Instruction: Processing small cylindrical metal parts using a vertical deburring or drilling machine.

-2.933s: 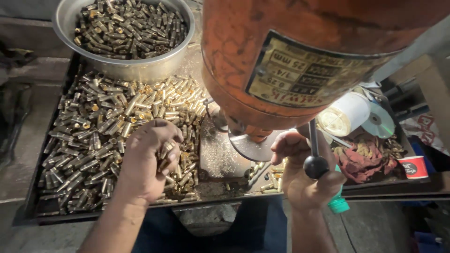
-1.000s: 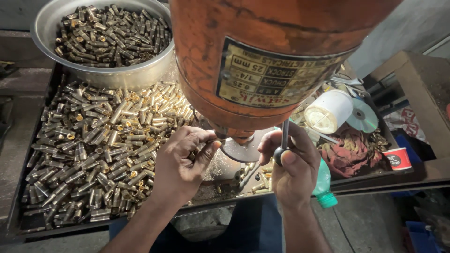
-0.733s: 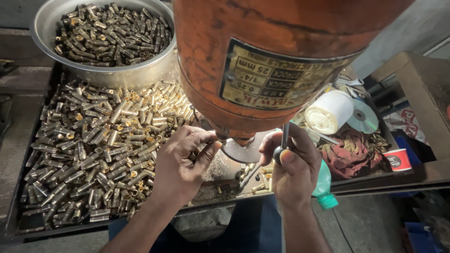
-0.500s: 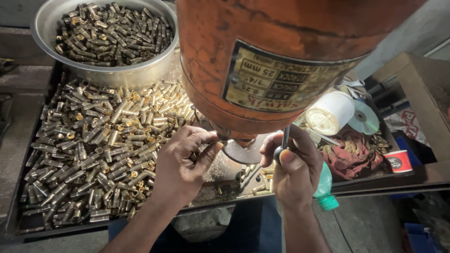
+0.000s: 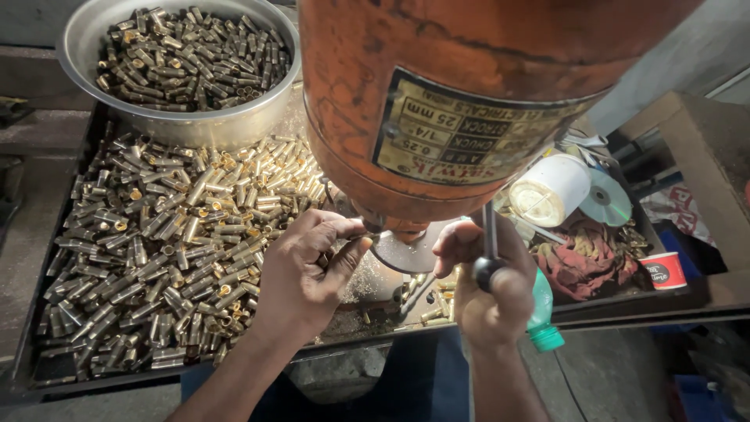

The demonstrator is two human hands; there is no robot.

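Orange drill-press head [image 5: 437,101]: fills the upper centre; a rectangular black-and-cream label plate [image 5: 476,129] sits on its front.

Left hand [image 5: 308,273]: fingers curled together under the spindle, thumb and forefinger pinched; the piece they grip is too small to identify.

Right hand [image 5: 488,285]: wrapped around the feed lever [image 5: 489,262], its black ball knob showing between the fingers.

Brass tubes [image 5: 172,234]: heaped loose in the dark tray [image 5: 47,367], just left of the left hand.

Steel bowl [image 5: 234,125]: upper left, filled with darker tubes.

White tape roll [image 5: 551,191], shiny disc [image 5: 605,199], red paper cup [image 5: 662,271], green bottle [image 5: 539,316]: grouped at right.
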